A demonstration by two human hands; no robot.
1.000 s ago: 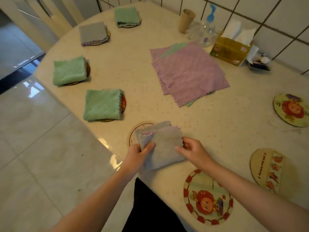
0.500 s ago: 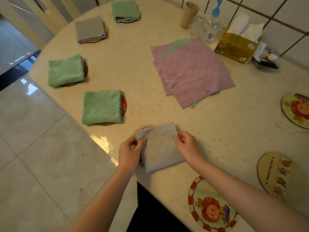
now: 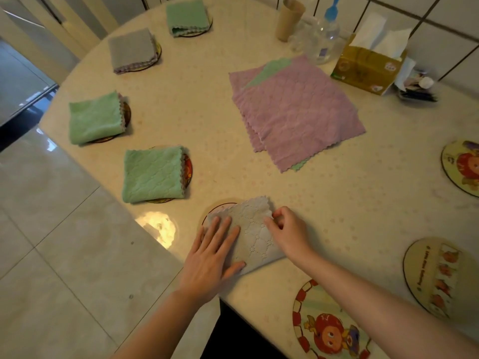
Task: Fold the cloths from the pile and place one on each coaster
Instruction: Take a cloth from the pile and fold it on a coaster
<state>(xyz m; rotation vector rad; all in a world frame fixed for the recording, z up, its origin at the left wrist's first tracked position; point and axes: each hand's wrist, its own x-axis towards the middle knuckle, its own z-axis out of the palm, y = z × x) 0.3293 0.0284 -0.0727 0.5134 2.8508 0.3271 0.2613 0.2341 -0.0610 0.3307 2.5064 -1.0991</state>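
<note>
Along the table's [image 3: 207,104] far edge we see a cardboard tube [image 3: 288,18], a clear bottle [image 3: 324,40] and a tissue box [image 3: 368,66].

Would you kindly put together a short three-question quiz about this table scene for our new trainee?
1. True or false: the left hand lies flat on the grey folded cloth.
2. How many coasters already carry a folded cloth that no hand is touching?
3. Which colour tops the unfolded cloth pile? A) green B) purple C) grey

Key
1. True; the right hand pinches the cloth's far right edge.
2. Four: the two green cloths nearest the table edge, a grey one and a far green one.
3. B
</note>
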